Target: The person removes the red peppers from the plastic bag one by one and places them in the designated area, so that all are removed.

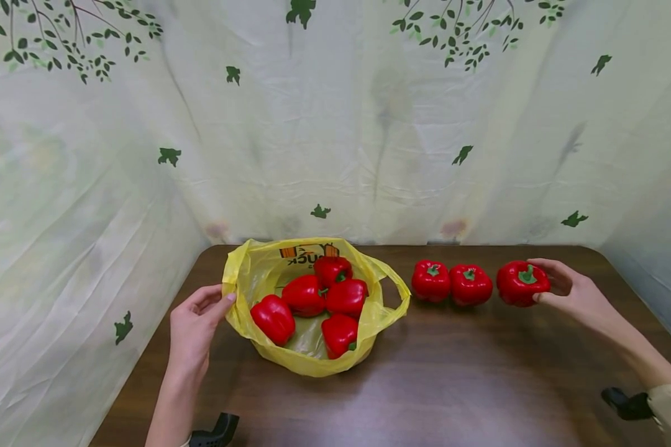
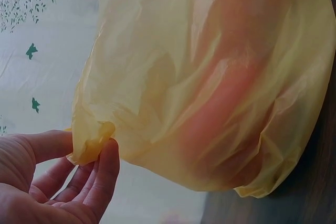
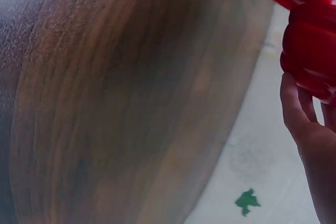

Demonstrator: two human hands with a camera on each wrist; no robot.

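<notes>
A yellow plastic bag [image 1: 291, 357] stands open on the table with several red bell peppers [image 1: 346, 298] inside. My left hand [image 1: 196, 326] pinches the bag's left rim between thumb and fingers; in the left wrist view the hand [image 2: 68, 177] grips a bunched corner of the film. To the bag's right, two red bell peppers [image 1: 471, 285] sit side by side. At the right end of that row my right hand [image 1: 573, 295] holds another bell pepper [image 1: 514, 285], thumb in front and fingers behind. The right wrist view shows fingers against this red pepper [image 3: 312, 48].
A dark brown wooden table [image 1: 453, 385] lies beneath everything. Pale curtains [image 1: 335, 155] with a green leaf print rise behind it and on both sides. The bag's loose handle [image 1: 399, 288] sticks out toward the row of peppers. Black wrist devices [image 1: 626, 403] sit on both wrists.
</notes>
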